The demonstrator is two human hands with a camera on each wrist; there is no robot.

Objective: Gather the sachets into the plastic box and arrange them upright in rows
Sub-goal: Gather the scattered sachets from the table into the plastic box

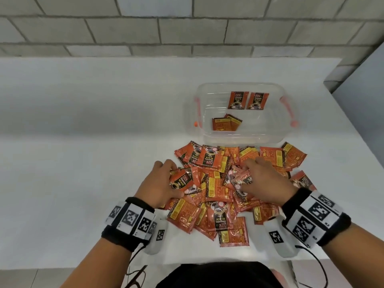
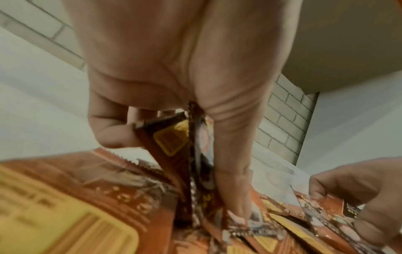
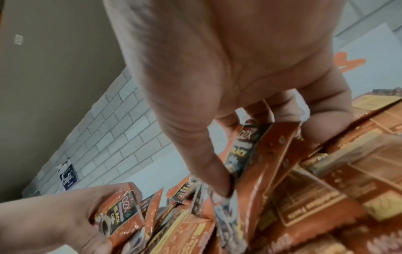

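The left hand (image 1: 158, 183) grips a few sachets (image 1: 182, 181) between thumb and curled fingers. The right hand (image 1: 264, 181) pinches other sachets (image 3: 256, 154) from the pile (image 1: 224, 215) beside the plastic box (image 1: 276, 140).

Soft, even light is falling on the white surface (image 1: 83, 121) in the head view, casting only faint shadows, while the block wall (image 1: 187, 28) is bowing at the edges. Both wrist views are looking dimmer and warmer, with nearby sachets (image 2: 54, 206) smearing into blur and glare glinting off a held sachet (image 3: 121, 214).
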